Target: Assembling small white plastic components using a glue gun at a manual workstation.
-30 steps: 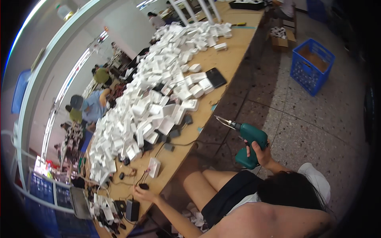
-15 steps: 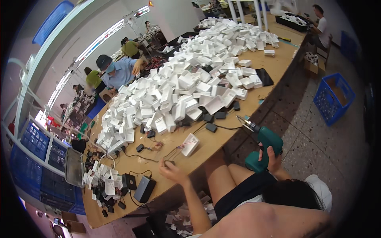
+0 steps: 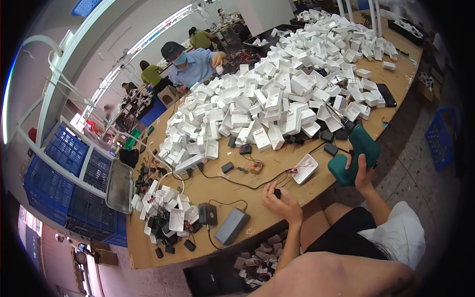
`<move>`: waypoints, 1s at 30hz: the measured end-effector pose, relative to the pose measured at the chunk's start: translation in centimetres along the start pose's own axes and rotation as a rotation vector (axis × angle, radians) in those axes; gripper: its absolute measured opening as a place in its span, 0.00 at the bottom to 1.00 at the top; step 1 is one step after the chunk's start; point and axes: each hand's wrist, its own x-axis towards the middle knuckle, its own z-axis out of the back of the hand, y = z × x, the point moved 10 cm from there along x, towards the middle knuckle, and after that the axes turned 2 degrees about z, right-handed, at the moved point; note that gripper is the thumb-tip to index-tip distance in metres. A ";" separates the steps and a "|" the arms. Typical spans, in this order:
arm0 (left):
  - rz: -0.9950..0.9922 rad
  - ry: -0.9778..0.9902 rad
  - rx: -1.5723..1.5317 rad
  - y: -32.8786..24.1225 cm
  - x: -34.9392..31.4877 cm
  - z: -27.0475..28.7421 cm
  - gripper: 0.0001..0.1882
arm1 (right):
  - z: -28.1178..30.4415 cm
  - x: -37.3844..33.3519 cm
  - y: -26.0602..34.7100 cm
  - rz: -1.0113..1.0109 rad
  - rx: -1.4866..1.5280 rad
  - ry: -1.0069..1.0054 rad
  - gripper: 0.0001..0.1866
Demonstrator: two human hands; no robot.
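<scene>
My left hand [image 3: 284,205] is closed around a small black plastic block [image 3: 277,193] at the table's near edge. Just beyond it a white plastic case [image 3: 304,169] lies on the wooden table, open side up, with thin red and blue wires at its left end. My right hand [image 3: 363,172] grips the handle of a green power screwdriver [image 3: 365,146]. The tool's metal bit [image 3: 334,113] points up and to the left, toward the white pile.
A large heap of white cases [image 3: 267,106] covers the table's middle. Black adapters [image 3: 232,226] and a smaller pile of parts [image 3: 170,213] lie at the left. A black cable [image 3: 232,180] crosses the wood. Across the table sits a person in blue [image 3: 195,69]. Blue crates [image 3: 64,148] stand left.
My view has turned, shifting the scene right and slightly down. The screwdriver has moved up and inward, its bit now over the table's edge cases. Both hands keep their holds.
</scene>
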 end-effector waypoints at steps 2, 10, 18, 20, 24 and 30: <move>0.011 0.024 0.007 0.0 0.0 -0.1 0.16 | 0.0 0.3 -0.1 0.037 -0.055 0.009 0.24; 0.039 0.030 0.068 0.3 0.1 -0.2 0.16 | -0.1 1.1 -1.1 0.039 -0.093 0.034 0.13; 0.056 -0.026 0.120 1.0 -0.2 0.1 0.15 | -0.6 1.1 -5.4 -0.185 0.054 0.136 0.17; 0.051 -0.038 0.123 1.1 -0.1 0.0 0.15 | -1.0 2.1 -4.1 0.004 -0.022 0.159 0.15; 0.072 -0.092 0.164 1.2 -0.3 0.3 0.14 | -3.0 3.1 -0.3 0.442 -0.177 0.302 0.20; 0.054 -0.129 0.248 0.9 -0.3 0.3 0.13 | -3.7 3.8 -1.0 0.288 -0.089 0.306 0.19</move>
